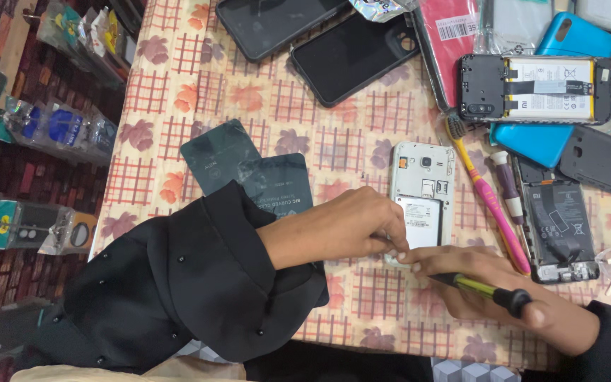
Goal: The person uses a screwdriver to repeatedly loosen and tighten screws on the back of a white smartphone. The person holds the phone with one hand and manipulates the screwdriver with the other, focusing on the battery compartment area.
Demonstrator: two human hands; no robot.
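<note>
The bench (263, 106), covered in a cream cloth with a red grid and orange and maroon leaf prints, fills most of the frame. At lower left lies the person's wide black sleeve with small round studs (178, 283), reaching in from the bottom edge. Just above it rest 2 dark green rectangular glass phone back panels (245, 170), overlapping one another. At upper centre lie 2 black phone cases (319, 42), and at upper right an opened black phone with a white and yellow battery (535, 88) lies on a bright blue plastic phone cover (553, 138). At right, a second opened dark phone with a black battery (556, 223) sits near the right edge.

The white phone with its back cover off (422, 187) lies at centre, slightly right, flat on the bench, its camera end toward the top of the frame. The left hand (341, 230) rests its fingers (390, 244), drawn together, on the phone's lower end. The right hand (482, 283), just below the phone, closes its fingers on a screwdriver with a yellow-green shaft and black handle (489, 290), the tip meeting the phone's lower edge.

A pink and yellow toothbrush (486, 194) lies diagonally just right of the white phone.
</note>
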